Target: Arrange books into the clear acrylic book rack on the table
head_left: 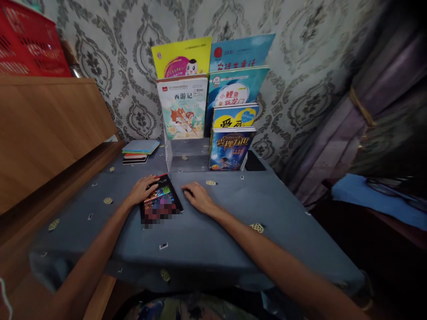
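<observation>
A dark-framed tablet [162,200] with a colourful, partly blurred screen lies on the blue-grey tablecloth [200,249]. My left hand [142,190] rests across the tablet's upper left edge, with its fingers over the frame. My right hand [198,198] lies flat on the cloth just right of the tablet, fingers apart from it and holding nothing. Behind both hands stands a clear acrylic rack [187,155] of children's books.
A small stack of notebooks [140,151] lies left of the rack, and a dark phone [255,161] lies to its right. A wooden cabinet [43,129] with a red basket [30,44] on top stands left. A curtain [360,124] and blue cloth [370,195] are right.
</observation>
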Motion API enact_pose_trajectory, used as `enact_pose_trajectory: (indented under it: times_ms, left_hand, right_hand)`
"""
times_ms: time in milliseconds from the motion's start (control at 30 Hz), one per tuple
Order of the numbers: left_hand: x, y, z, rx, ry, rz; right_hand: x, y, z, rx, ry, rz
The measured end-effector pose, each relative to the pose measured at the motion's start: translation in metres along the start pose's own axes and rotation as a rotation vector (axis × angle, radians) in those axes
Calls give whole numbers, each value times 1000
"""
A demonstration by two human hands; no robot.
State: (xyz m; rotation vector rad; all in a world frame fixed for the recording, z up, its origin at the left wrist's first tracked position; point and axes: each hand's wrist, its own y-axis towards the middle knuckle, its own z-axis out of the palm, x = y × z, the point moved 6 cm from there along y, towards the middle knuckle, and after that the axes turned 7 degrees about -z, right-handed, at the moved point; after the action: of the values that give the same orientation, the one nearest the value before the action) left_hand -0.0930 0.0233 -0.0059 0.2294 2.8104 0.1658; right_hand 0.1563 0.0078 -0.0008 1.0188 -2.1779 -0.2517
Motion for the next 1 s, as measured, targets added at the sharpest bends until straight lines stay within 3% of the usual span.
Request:
enact_pose_trajectory:
  times_ms: [167, 400, 1000]
  left_hand:
    - [-9, -3, 3, -80, -41, 85]
    - [-8, -13, -13, -288, 86, -29]
    - [-10, -14, -13, -279, 146, -60]
  right_hand:
    - [3, 1, 3, 44, -58, -25]
    - [16, 3, 7, 132, -225, -126]
    - [23, 0, 1, 134, -269, -154]
